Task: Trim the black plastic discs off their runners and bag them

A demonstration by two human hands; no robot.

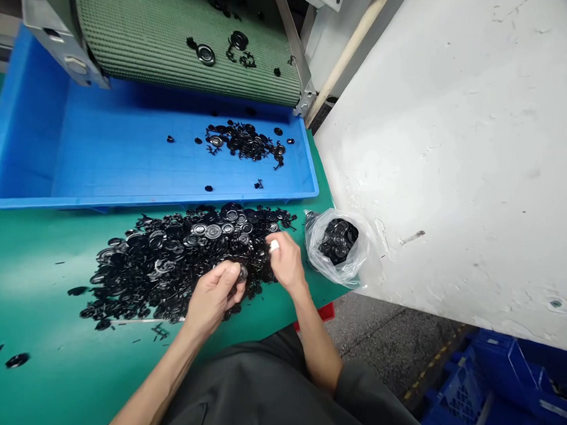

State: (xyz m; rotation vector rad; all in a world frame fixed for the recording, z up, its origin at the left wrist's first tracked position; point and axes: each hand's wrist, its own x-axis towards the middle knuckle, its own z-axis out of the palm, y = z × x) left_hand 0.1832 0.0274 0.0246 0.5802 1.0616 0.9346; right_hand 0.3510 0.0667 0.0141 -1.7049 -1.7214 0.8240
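- Blue tray [127, 163]: holds a loose cluster of small black parts [246, 142] toward its right end, with a few strays apart from it; the back is hidden under the green conveyor belt [178, 41], which carries several more black pieces.
- Clear plastic bag [356, 264]: stands open just beside the pile, black discs [341, 236] inside; its depth and lower contents cannot be seen.
- Blue crates [500, 393]: at lower right, cut off by the frame edge; contents too dark to identify.
- Pile of black parts [161, 264]: lies on the green table [26, 247] in front of the tray.
- Left hand [213, 294]: pinches a black disc [243, 273] between thumb and fingers, over the pile's near edge; the disc is partly covered.
- Right hand [287, 261]: curled at the pile's right end, a white covering [274, 245] on one digit; whether it grasps a part cannot be told.
- Red object [326, 312]: mostly hidden below the table edge, unidentified.
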